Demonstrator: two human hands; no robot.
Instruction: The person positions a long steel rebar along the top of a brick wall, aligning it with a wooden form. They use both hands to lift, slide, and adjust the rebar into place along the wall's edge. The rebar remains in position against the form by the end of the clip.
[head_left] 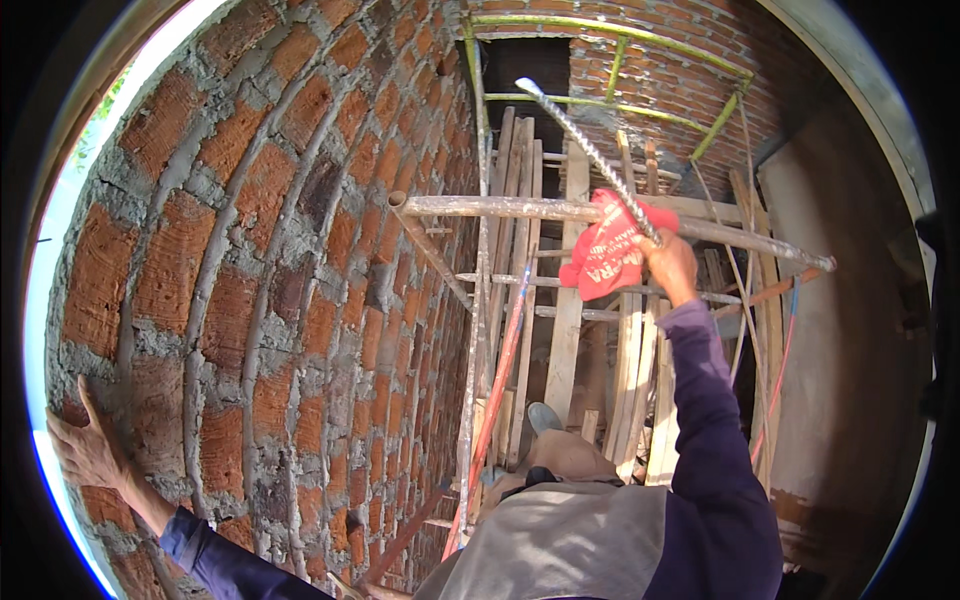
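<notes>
My left hand [92, 452] lies against the brick wall [225, 300] near its left edge, fingers spread and holding nothing. My right hand [670, 264] is closed around the lower end of a twisted metal rod [590, 155]. The rod slants up and to the left, ending in a pale, flattened tip. Behind it, a red cloth [612, 255] with white print hangs over a horizontal scaffold pipe [500, 206]. My right hand is right beside the cloth; whether it also touches the cloth or the pipe I cannot tell.
Wooden planks [570, 300] run lengthwise below and ahead, with my shoe [545, 418] over them. A red-orange pole [497, 400] slants up beside the wall. Yellow-green scaffold rails [610, 30] stand at the far end. A plain grey wall [810, 300] rises on the right.
</notes>
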